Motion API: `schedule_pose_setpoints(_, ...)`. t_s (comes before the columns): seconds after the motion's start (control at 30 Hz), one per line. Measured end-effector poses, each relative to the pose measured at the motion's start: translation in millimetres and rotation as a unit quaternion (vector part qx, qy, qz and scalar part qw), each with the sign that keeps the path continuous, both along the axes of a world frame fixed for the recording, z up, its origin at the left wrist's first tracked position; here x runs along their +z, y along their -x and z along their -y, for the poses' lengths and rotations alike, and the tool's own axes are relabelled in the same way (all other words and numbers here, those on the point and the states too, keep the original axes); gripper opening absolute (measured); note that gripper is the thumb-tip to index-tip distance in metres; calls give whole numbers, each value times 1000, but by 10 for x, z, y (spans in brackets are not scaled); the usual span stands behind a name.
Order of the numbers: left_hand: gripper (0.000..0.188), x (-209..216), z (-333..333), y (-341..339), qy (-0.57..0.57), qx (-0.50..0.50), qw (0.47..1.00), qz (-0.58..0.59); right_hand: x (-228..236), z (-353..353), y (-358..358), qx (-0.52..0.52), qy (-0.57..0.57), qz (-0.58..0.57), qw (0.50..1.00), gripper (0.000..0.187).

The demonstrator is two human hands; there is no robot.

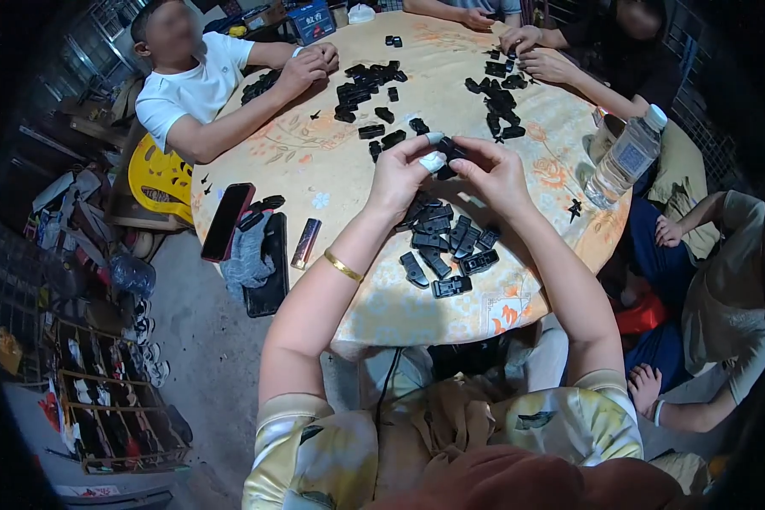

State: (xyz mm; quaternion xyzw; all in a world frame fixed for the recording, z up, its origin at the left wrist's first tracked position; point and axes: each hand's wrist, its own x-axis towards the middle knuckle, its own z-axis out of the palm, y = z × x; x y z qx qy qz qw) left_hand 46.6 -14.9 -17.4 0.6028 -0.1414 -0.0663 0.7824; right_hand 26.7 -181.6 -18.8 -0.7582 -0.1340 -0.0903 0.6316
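Observation:
My left hand [399, 177] and my right hand [495, 177] meet over the round table. Between their fingertips they pinch a small black plastic part [449, 151], partly hidden by the fingers. White wrapping [433, 161] covers the thumb of my left hand, and a pale cover is on one of its fingertips. Below the hands lies a loose pile of similar black plastic parts [433, 240]. More such parts [371, 133] are scattered just beyond my left hand.
Patterned cloth covers the table [314, 170]. At left lie a phone [229, 221], black wallet [269, 272], grey plastic bag [247, 254] and slim dark tube [307, 243]. A clear bottle [624, 163] stands right. Black-part heaps [370, 85] lie farther off. Other people sit around.

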Motion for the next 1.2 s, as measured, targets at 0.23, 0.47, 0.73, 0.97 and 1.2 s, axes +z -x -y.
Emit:
schedule_pose_setpoints(0.23,32,13,21,53,-140,69,972,175,2,-32,21,-15,-78,32,996,35)
schedule_pose_setpoints(0.47,34,96,158,149,-245,82,937,237,57,-23,2,-7,-67,28,997,36)
schedule_pose_setpoints(0.73,29,159,97,38,-236,56,949,202,102,374,-211,-126,37,158,979,29)
schedule_pose_setpoints(0.97,24,-4,61,42,-404,-30,879,252,-192,826,-559,-214,65,56,973,29)
schedule_pose_setpoints(1.2,25,-80,51,31,-432,-163,832,308,-430,958,-799,-350,387,128,843,32)
